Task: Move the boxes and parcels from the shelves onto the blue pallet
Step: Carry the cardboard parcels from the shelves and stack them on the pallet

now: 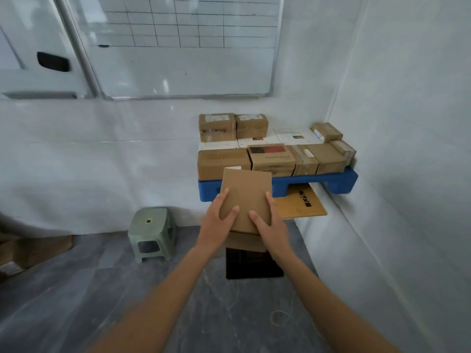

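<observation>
Cardboard box (246, 194), plain brown, flat-faced, gripped by left hand (219, 220) and right hand (267, 225), before blue pallet (318, 180)

- Our left hand (219, 215) and right hand (267, 222) hold a flat cardboard box (246, 197) at centre frame, right in front of the blue pallet (318, 180).
- Cartons (270, 159) crowd the pallet's front row, more behind.
- We see open top surface on the white boxes (288, 136) at centre right.
- A green stool (151, 233) stands lower left; grey floor (89, 289) lies open beside it.
- A wall (407, 149) closes the right.
</observation>
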